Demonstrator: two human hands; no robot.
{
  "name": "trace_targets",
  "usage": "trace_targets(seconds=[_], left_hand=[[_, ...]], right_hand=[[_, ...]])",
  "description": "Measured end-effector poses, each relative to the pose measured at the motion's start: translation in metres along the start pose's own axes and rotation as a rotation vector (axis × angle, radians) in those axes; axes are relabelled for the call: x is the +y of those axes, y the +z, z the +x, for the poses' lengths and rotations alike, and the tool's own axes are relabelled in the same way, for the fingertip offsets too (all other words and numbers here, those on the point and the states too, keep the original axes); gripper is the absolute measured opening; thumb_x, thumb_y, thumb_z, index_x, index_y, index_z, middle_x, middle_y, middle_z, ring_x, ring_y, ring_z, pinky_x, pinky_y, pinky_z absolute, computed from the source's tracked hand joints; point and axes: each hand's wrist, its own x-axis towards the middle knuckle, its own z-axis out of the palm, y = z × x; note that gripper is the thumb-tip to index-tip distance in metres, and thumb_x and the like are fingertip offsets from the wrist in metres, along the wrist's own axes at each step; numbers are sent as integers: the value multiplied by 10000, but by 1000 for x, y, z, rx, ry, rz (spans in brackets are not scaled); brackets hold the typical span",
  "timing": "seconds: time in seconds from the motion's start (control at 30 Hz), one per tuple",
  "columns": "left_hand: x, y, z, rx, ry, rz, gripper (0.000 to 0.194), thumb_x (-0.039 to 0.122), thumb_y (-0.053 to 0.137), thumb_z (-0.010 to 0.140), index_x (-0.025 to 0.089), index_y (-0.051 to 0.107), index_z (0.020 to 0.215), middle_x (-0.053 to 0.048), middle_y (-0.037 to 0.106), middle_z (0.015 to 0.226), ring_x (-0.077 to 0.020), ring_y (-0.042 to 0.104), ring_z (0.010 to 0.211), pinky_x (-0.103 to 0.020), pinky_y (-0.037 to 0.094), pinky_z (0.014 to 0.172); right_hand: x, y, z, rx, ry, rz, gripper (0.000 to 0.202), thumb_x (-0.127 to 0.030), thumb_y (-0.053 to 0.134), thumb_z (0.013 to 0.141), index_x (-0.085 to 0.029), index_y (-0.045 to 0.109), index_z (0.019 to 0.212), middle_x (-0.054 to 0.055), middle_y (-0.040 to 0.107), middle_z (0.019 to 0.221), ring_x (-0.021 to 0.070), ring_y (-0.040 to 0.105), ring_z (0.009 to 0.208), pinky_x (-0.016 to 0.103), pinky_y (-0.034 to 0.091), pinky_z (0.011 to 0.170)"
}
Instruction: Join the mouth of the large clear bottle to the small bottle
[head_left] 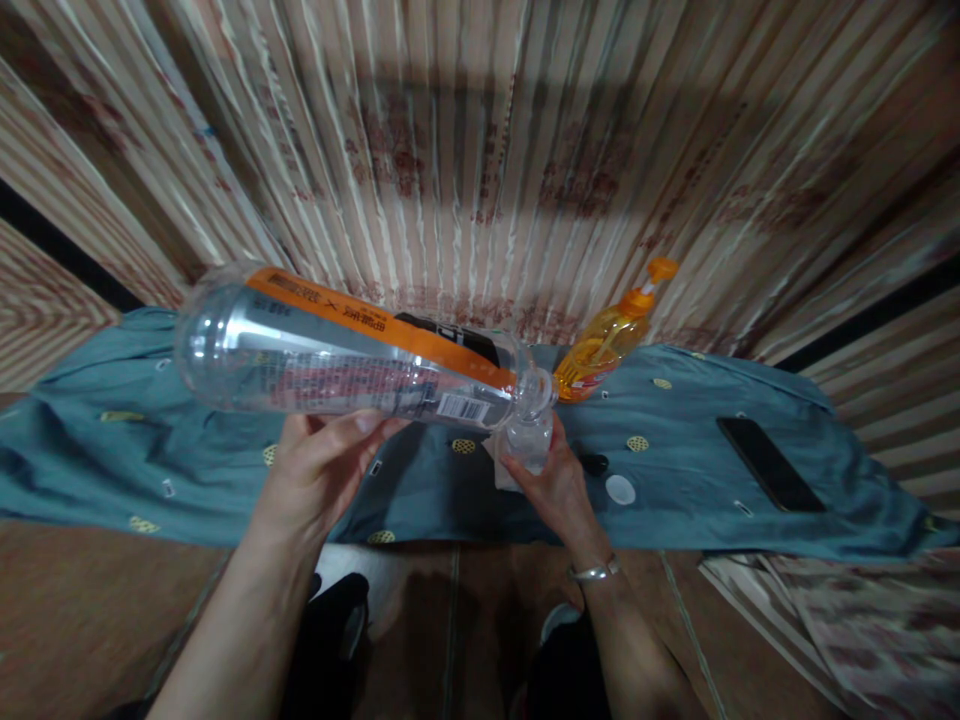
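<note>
My left hand [322, 465] grips a large clear plastic bottle [352, 350] from below. The bottle has an orange and grey label and lies tilted nearly level, its mouth pointing right. Right at that mouth is a small clear container [529, 440], with my right hand [553, 485] wrapped round it. Whether the two rims touch I cannot make out, and no liquid stream is plain to see. Behind the small container a pale paper-like piece [504, 474] shows in part on the cloth.
An orange pump bottle [604, 345] stands behind my right hand. On the teal patterned cloth [675, 470] lie a white round disc [620, 489], a small black object [595, 464] and a dark phone [769, 464]. A striped curtain [480, 150] hangs behind.
</note>
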Motion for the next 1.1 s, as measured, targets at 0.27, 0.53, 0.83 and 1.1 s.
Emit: trace_targets(seconds=[0.27, 0.53, 0.83, 1.1], left_hand=[[0, -4, 0, 12, -1, 26, 543, 98, 866, 424, 236, 809, 946, -4, 811, 762, -191, 780, 683, -292, 691, 689], [-3, -7, 1, -44, 24, 33, 610, 110, 894, 475, 263, 801, 1058, 17, 816, 798, -196, 791, 739, -302, 690, 728], [-3, -14, 1, -73, 13, 53, 396, 198, 983, 501, 204, 800, 852, -40, 827, 853, -220, 793, 801, -326, 692, 779], [-3, -9, 0, -36, 17, 18, 483, 152, 984, 443, 216, 794, 882, -18, 815, 821, -195, 778, 744, -297, 688, 740]], right_hand=[[2, 1, 0, 10, -15, -5, 736, -497, 755, 885, -154, 535, 1497, 178, 746, 1365, 328, 757, 1220, 461, 637, 1021], [1, 2, 0, 31, 19, -25, 814, -579, 749, 869, -129, 516, 1506, 200, 752, 1349, 344, 758, 1217, 474, 638, 1012], [1, 1, 0, 11, 43, -5, 793, -512, 762, 865, -136, 503, 1514, 191, 747, 1361, 339, 749, 1234, 474, 628, 1034], [-2, 0, 1, -12, 45, 13, 767, -489, 765, 865, -148, 518, 1507, 185, 740, 1375, 334, 740, 1255, 477, 617, 1059]])
